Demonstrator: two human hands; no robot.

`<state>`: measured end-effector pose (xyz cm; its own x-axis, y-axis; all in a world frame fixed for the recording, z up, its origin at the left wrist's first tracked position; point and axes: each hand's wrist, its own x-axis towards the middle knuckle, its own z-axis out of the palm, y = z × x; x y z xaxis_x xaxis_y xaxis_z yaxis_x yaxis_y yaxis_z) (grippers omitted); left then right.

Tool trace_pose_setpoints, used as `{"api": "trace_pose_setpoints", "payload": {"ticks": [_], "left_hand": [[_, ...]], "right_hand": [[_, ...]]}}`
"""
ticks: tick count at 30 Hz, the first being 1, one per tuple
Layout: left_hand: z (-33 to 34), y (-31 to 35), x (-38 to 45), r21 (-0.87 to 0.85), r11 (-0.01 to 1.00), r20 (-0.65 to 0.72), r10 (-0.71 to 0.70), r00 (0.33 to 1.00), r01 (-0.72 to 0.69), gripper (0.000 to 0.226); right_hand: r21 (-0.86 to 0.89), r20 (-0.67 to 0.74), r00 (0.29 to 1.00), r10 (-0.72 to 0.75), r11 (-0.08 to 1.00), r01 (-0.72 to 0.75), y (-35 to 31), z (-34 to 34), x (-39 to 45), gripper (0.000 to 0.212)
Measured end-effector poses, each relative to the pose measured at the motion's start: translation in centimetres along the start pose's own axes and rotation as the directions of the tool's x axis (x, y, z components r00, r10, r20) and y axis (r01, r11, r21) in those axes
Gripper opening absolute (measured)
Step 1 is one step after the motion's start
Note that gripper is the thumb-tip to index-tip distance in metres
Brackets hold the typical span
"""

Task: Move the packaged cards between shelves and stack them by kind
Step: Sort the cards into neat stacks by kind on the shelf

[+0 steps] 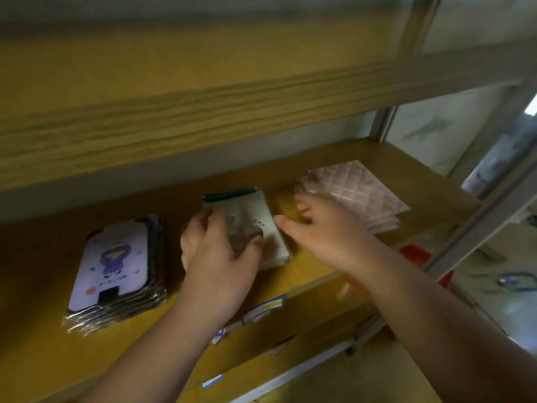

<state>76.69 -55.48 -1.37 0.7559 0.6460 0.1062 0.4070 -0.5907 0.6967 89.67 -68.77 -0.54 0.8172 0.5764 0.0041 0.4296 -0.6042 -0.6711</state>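
Three piles of packaged cards already lie on the wooden shelf [392, 158], each of one kind, so the sorting looks well advanced, though how many packets remain elsewhere cannot be judged from this view.

At the left, near the shelf's front edge, sits the cartoon-figure stack [116, 271], several clear-sleeved cards deep and roughly squared. In the middle lies the green-topped stack [261, 216], the one in hand at this moment. Farther right and toward the back is the quilted pink stack [360, 193], its lower sheets fanned out a little at the near right corner, so it may want tidying.

The left hand [220, 257] rests on the middle pile, with the thumb pressing the top packet and the fingers [191, 239] curled round its left edge. The right hand [325, 231] hovers between the middle and pink piles; its fingers are spread and relaxed, holding nothing, the thumb just beside the right edge of the green-topped stack. Motion blur hides whether it touches.

The likely step is squaring or seating the middle pile.

No bin or box holds the cards; the shelf alone carries them. The upper shelf board [203, 112] shows nothing on its visible edge. Labels [264, 308] are stuck along the shelf's front lip, too blurred to read.
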Motion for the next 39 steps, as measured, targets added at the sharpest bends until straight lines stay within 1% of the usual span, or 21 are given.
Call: {"api": "trace_pose_setpoints", "payload": {"ticks": [1,4,6,8,10,12,14,16,18,20,22,24,26,27,29,31,33,34,35,37,39], "left_hand": [[0.3,1.0,-0.2,0.031,0.998,-0.006,0.061,0.998,-0.061,0.066],[1.9,4.3,-0.4,0.204,0.947,-0.019,0.259,0.966,-0.25,0.066],[3.2,6.4,0.3,0.224,0.926,0.001,0.313,0.95,-0.305,0.068],[4.8,8.3,1.0,0.103,0.959,0.043,0.262,0.964,-0.265,0.069],[7.1,9.8,1.3,0.042,0.975,0.101,0.214,0.972,-0.219,0.07],[9.5,11.0,1.1,0.096,0.98,0.19,0.152,0.97,-0.173,0.074],[11.7,11.6,0.9,0.193,0.975,0.24,0.066,0.968,-0.114,0.071],[13.1,11.8,0.9,0.183,0.98,0.208,0.04,0.977,-0.079,0.061],[13.9,12.3,0.9,0.025,1.0,0.132,0.009,0.991,-0.013,0.047],[14.2,13.1,0.9,-0.185,0.975,0.043,-0.116,0.992,0.122,0.035],[14.2,13.9,1.6,-0.448,0.844,0.0,-0.331,0.944,0.296,0.03],[13.9,14.7,3.0,-0.672,0.593,0.108,-0.514,0.851,0.444,0.031],[13.6,15.3,4.0,-0.757,0.387,0.268,-0.552,0.79,0.527,0.027],[13.5,15.5,4.3,-0.748,0.362,0.322,-0.535,0.781,0.556,0.027],[13.6,15.7,4.2,-0.691,0.441,0.356,-0.483,0.8,0.573,0.033],[13.7,15.5,3.8,-0.665,0.53,0.323,-0.431,0.842,0.526,0.032],[13.7,15.0,3.4,-0.662,0.59,0.279,-0.379,0.882,0.463,0.013],[13.7,14.9,3.1,-0.645,0.645,0.234,-0.344,0.909,0.41,0.011],[13.7,14.8,2.8,-0.6,0.723,0.181,-0.296,0.938,0.344,0.018],[13.8,14.8,2.3,-0.471,0.863,0.085,-0.161,0.983,0.182,0.014],[13.9,15.1,1.9,-0.422,0.906,0.038,-0.01,0.999,0.025,0.035]], "right_hand": [[0.004,-0.051,0.999,-0.02,1.0,0.02,0.7,-1.0,-0.1,0.07],[0.021,-0.224,0.973,-0.046,0.998,0.052,3.2,-4.6,0.2,0.051],[0.044,-0.272,0.962,-0.015,0.999,0.028,5.6,-6.8,1.0,0.042],[0.054,-0.257,0.965,0.045,0.998,-0.032,8.3,-8.7,1.9,0.046],[0.067,-0.161,0.977,0.139,0.989,-0.13,10.3,-10.1,2.7,0.06],[0.012,-0.012,0.985,0.17,0.985,-0.17,11.6,-10.7,3.4,0.066],[-0.094,0.101,0.989,0.11,0.99,-0.101,12.1,-10.3,3.7,0.075],[-0.148,0.129,0.991,0.033,0.989,-0.014,12.2,-9.4,3.5,0.086],[-0.172,0.106,0.994,-0.033,0.984,0.051,12.3,-9.0,3.3,0.086],[-0.152,0.097,0.993,-0.07,0.985,0.084,12.8,-9.0,3.4,0.082],[-0.062,0.129,0.987,-0.095,0.993,0.103,13.5,-9.6,3.7,0.078],[0.034,0.158,0.98,-0.124,0.992,0.12,14.2,-10.3,4.1,0.078],[0.132,0.153,0.975,-0.161,0.981,0.142,14.6,-10.9,4.1,0.082],[0.172,0.147,0.974,-0.173,0.974,0.147,14.9,-11.0,4.0,0.083],[0.258,0.162,0.968,-0.192,0.955,0.146,15.8,-11.0,4.0,0.066],[0.403,0.205,0.966,-0.154,0.913,0.06,16.3,-11.4,4.2,0.052],[0.56,0.237,0.967,-0.093,0.826,-0.057,16.5,-11.8,4.7,0.072],[0.596,0.249,0.967,-0.044,0.794,-0.117,16.4,-11.9,4.9,0.077],[0.631,0.258,0.966,-0.034,0.762,-0.142,16.3,-11.9,5.3,0.067],[0.694,0.229,0.97,-0.077,0.712,-0.107,16.1,-11.8,5.7,0.031],[0.72,0.137,0.976,-0.172,0.694,0.021,16.1,-11.8,6.0,0.023]]}}
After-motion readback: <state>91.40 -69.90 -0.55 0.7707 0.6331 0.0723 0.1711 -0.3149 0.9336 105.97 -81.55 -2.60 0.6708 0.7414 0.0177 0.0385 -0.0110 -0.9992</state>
